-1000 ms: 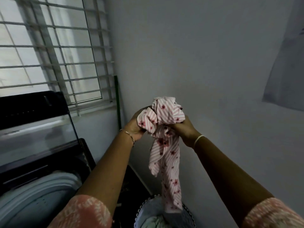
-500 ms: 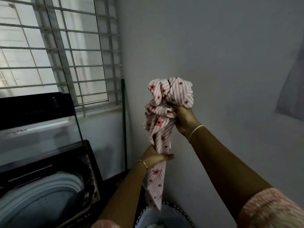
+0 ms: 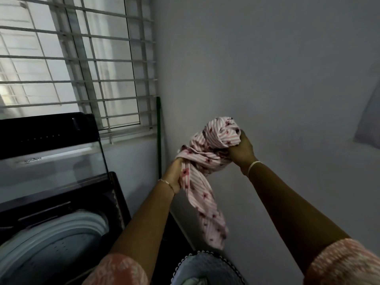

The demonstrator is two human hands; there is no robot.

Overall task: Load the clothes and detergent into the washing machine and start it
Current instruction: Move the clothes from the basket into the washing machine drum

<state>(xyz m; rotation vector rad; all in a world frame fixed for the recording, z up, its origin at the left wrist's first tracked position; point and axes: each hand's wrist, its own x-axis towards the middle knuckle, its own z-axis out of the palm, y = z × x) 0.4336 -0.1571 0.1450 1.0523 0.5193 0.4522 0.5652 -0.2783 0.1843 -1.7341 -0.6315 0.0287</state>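
Both hands are gripping the cloth (image 3: 207, 159) in mid-air by the wall (image 3: 267, 79). Right hand (image 3: 242, 152) is clenching the bunched top end, fingers dug into the fabric; left hand (image 3: 174, 174) is sitting lower and leftward, fingers curled round the twisted middle. Loose tail is hanging down from the left hand, tip ending just above the basket (image 3: 205, 254) rim at the bottom edge. Washer (image 3: 61, 229) is standing lower left, lid (image 3: 51, 159) propped upright, drum open. Cloth is hanging right of the drum, not over it. Green pole (image 3: 158, 128) is leaning in the corner by the window (image 3: 82, 58).
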